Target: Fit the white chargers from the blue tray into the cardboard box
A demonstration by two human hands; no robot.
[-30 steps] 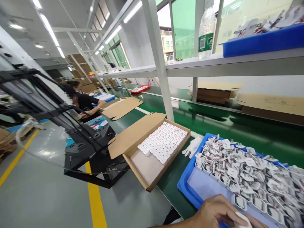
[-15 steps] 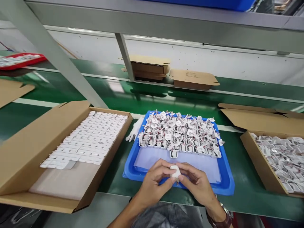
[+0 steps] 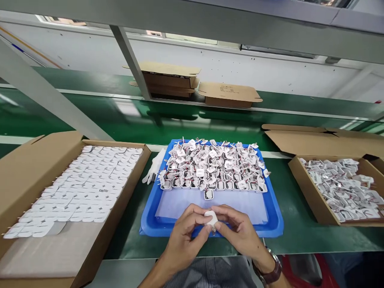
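Between the fingertips of both hands is a small white plug adapter [image 3: 211, 219], its metal prongs pointing down toward me. My left hand [image 3: 192, 228] pinches its left side, and my right hand [image 3: 237, 227] grips the right side. Both hands are over the front rim of a blue tray [image 3: 147, 222]. Inside that tray stand rows of open white adapter housings [image 3: 220, 185] with loose caps and red and black wires on top. One single housing [image 3: 209, 195] sits apart in front of the rows, just beyond my hands.
To the left, a cardboard box [image 3: 120, 216] holds neat rows of white adapters [image 3: 87, 188]. Another cardboard box [image 3: 306, 192] at right contains jumbled white parts with wires [image 3: 345, 188]. A white glove [image 3: 153, 166] lies beside the tray. Cardboard boxes [image 3: 229, 92] stand behind, under a grey shelf beam [image 3: 210, 24].
My view has turned right and shifted, so the tray and boxes appear further left. Both hands keep the plug adapter in nearly the same grip.
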